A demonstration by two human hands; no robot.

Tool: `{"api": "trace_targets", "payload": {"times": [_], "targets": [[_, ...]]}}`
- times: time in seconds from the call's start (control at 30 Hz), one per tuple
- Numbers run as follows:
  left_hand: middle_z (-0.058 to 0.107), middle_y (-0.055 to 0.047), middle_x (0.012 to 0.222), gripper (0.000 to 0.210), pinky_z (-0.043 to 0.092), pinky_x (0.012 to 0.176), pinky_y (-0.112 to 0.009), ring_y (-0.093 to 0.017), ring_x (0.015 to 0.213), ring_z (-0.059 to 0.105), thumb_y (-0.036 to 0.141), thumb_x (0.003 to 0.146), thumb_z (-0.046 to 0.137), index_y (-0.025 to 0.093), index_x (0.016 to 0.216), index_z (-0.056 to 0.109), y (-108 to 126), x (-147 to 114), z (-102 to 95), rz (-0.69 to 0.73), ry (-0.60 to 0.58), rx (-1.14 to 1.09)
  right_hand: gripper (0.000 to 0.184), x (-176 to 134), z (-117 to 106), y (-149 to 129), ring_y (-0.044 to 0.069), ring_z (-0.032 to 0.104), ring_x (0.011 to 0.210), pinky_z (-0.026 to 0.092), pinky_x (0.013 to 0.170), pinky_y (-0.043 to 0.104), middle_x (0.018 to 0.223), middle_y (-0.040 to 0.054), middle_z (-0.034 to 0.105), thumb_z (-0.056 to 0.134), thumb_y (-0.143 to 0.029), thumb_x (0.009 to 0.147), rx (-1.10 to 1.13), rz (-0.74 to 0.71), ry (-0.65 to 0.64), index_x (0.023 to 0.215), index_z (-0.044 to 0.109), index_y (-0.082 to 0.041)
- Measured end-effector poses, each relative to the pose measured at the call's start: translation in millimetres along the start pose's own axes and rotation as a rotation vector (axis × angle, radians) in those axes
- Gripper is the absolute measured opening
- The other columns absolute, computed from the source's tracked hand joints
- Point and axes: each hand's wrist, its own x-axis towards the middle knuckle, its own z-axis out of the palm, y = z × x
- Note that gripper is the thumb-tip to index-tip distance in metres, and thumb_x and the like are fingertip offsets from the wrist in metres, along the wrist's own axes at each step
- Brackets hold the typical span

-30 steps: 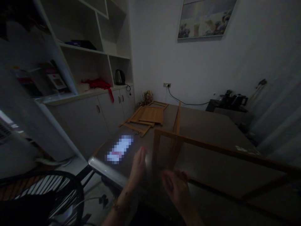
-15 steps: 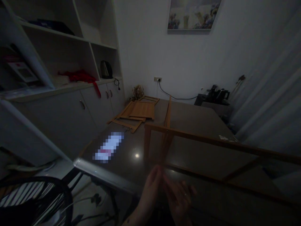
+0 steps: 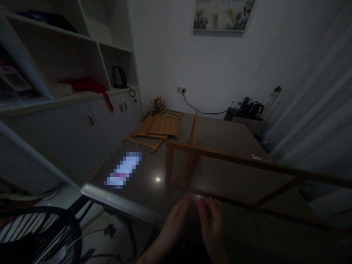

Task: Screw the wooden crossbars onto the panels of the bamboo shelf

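Note:
At the table's near edge, my left hand (image 3: 175, 219) is closed, its fingertips drawn together at the wooden frame's lower bar. Close beside it, my right hand (image 3: 212, 222) is curled, thumb and forefinger pinched toward the left fingertips. Dimness and blur hide whatever small thing may be between the fingers. Just beyond both hands stands a brown wooden frame (image 3: 233, 157) with long rails and crossbars, stretching off to the right. An upright wooden piece (image 3: 193, 132) meets its upper rail near the left end.
Flat wooden panels (image 3: 163, 126) and a wooden frame piece (image 3: 145, 142) lie farther back on the grey table (image 3: 225, 132). A lit, blurred-out screen (image 3: 123, 170) rests at the left. A black fan-like round grille (image 3: 41, 234) stands lower left; shelves with a kettle (image 3: 119, 77) line the left wall.
My hands have moved slightly apart, and the right one has gone from spread fingers to a curled pinch. The whole view has shifted a little.

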Motion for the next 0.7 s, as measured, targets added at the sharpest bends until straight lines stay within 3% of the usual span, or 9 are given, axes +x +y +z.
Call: {"api": "trace_targets", "payload": {"times": [0.07,0.2,0.33,0.4,0.5,0.6,0.7], "targets": [[0.070,-0.009,0.102,0.056,0.050,0.088,-0.030,-0.022,0.096,0.063,0.068,0.081,0.055,0.017,0.100,0.070,2,1,-4.7,-0.014,-0.003,0.037,0.023,5,-8,-3,0.017,0.058,0.072,0.041,0.071,0.029,0.072,-0.0010,0.065,0.050,-0.034,0.096,-0.046,-0.078,-0.045,0.080,0.063,-0.024],[0.070,-0.007,0.100,0.048,0.048,0.090,-0.028,-0.020,0.094,0.063,0.062,0.086,0.053,0.018,0.098,0.069,6,3,-6.0,0.059,-0.142,0.093,0.019,12,-22,-10,0.014,0.059,0.069,0.035,0.078,0.031,0.071,-0.0046,0.066,0.049,-0.029,0.097,-0.169,-0.289,-0.094,0.082,0.059,-0.024],[0.071,-0.006,0.098,0.050,0.048,0.086,-0.027,-0.020,0.093,0.063,0.063,0.085,0.054,0.018,0.097,0.071,2,-1,0.2,0.043,-0.224,0.069,0.019,13,-26,-13,0.014,0.059,0.067,0.032,0.077,0.033,0.070,-0.0054,0.066,0.052,-0.031,0.096,-0.203,-0.334,-0.151,0.080,0.059,-0.024],[0.070,-0.005,0.088,0.052,0.048,0.077,-0.025,-0.018,0.083,0.061,0.063,0.089,0.047,0.016,0.090,0.070,0,-3,2.7,0.049,-0.245,0.072,0.020,10,-25,-13,0.014,0.058,0.066,0.036,0.074,0.031,0.068,-0.0045,0.065,0.052,-0.033,0.096,-0.133,-0.257,-0.162,0.079,0.060,-0.024],[0.065,-0.005,0.082,0.050,0.046,0.070,-0.025,-0.016,0.076,0.057,0.058,0.093,0.042,0.016,0.083,0.066,0,-2,2.0,0.112,-0.211,0.150,0.029,5,-25,-12,0.015,0.057,0.066,0.043,0.064,0.026,0.067,-0.0012,0.062,0.050,-0.040,0.096,0.034,-0.022,-0.117,0.074,0.060,-0.023],[0.064,-0.007,0.092,0.035,0.046,0.078,-0.027,-0.018,0.086,0.058,0.048,0.095,0.046,0.018,0.095,0.063,5,1,-3.8,0.308,-0.125,0.250,0.039,3,-24,-14,0.015,0.057,0.066,0.047,0.061,0.024,0.066,0.0006,0.060,0.052,-0.052,0.092,0.183,0.209,-0.097,0.067,0.060,-0.022],[0.062,-0.007,0.099,0.027,0.044,0.078,-0.027,-0.018,0.089,0.056,0.041,0.092,0.054,0.020,0.107,0.062,12,1,-8.4,0.477,-0.148,0.327,0.043,1,-20,-17,0.016,0.060,0.064,0.050,0.059,0.025,0.068,0.0018,0.064,0.062,-0.062,0.080,0.351,0.419,-0.148,0.069,0.066,-0.021]]}}
